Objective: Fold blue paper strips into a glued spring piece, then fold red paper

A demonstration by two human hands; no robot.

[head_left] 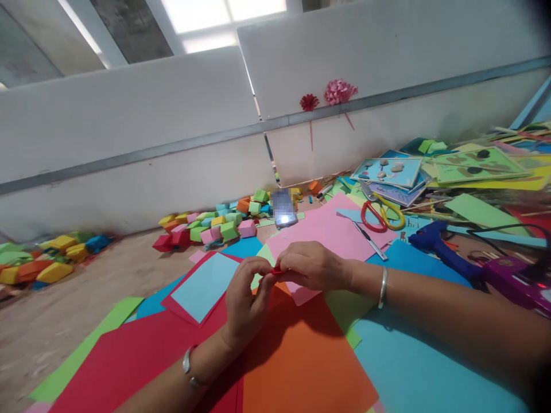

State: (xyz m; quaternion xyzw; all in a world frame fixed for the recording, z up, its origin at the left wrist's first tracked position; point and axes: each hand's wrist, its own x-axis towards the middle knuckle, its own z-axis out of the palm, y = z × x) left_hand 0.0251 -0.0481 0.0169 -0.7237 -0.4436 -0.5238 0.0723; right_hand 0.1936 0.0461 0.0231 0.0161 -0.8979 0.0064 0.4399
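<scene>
Between the fingertips of both hands is a small piece of red paper [277,269], mostly covered by the fingers. My left hand [252,295] pinches it from the left, and my right hand [312,265] pinches it from the right. Below the hands lies an orange sheet of paper [301,350], overlapping a large red sheet [142,355]. Left of my left hand, a light blue paper rectangle [204,288] rests on red paper. Pink paper [322,229] spreads out beyond my right hand.
Red-handled and yellow-handled scissors [373,222] lie at the right near a craft knife [369,241]. A purple and blue glue gun [486,267] with a cord sits farther right. Folded paper cubes [228,230] and a phone [284,207] are at the back. Paper flowers [340,92] hang on the wall.
</scene>
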